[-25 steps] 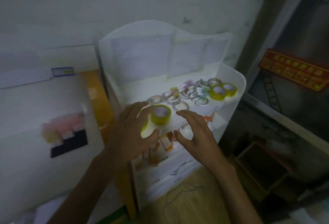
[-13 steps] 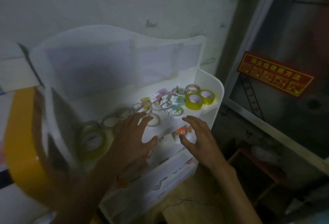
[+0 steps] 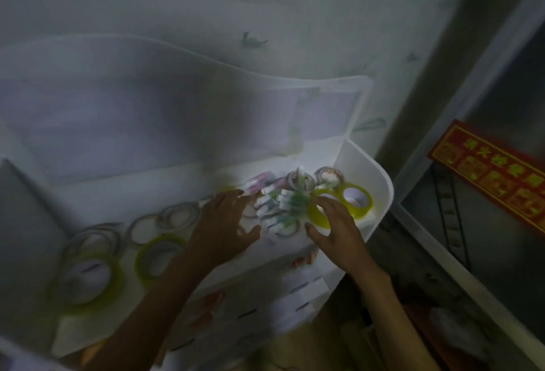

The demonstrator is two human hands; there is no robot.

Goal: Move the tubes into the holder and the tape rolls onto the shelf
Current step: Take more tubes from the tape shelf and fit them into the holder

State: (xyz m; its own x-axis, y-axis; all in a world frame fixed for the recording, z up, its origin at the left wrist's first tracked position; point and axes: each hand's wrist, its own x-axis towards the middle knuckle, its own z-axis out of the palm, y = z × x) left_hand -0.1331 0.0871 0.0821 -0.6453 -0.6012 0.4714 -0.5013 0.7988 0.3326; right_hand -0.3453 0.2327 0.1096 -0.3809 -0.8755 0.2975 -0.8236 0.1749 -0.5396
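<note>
A white plastic shelf unit [image 3: 374, 176] carries a blurred heap of small tubes and thin tape rings [image 3: 280, 202] at its right end. Two yellow tape rolls [image 3: 355, 198] lie behind that heap, near the right wall. More yellow rolls [image 3: 88, 279] and thin clear rings [image 3: 177, 217] lie along the left part of the shelf. My left hand [image 3: 224, 229] hovers over the shelf with spread fingers, just left of the heap, holding nothing. My right hand [image 3: 336, 226] hovers with spread fingers over the nearer yellow roll, also holding nothing.
Small drawers [image 3: 303, 291] sit below the shelf's front edge. A pale wall stands behind the unit. To the right, a red sign with gold characters [image 3: 489, 176] hangs on a dark panel. Below lies dim floor clutter.
The view swung right and closer. Both hands moved right along the shelf toward the heap. The yellow roll my left hand held a second ago now lies on the shelf.
</note>
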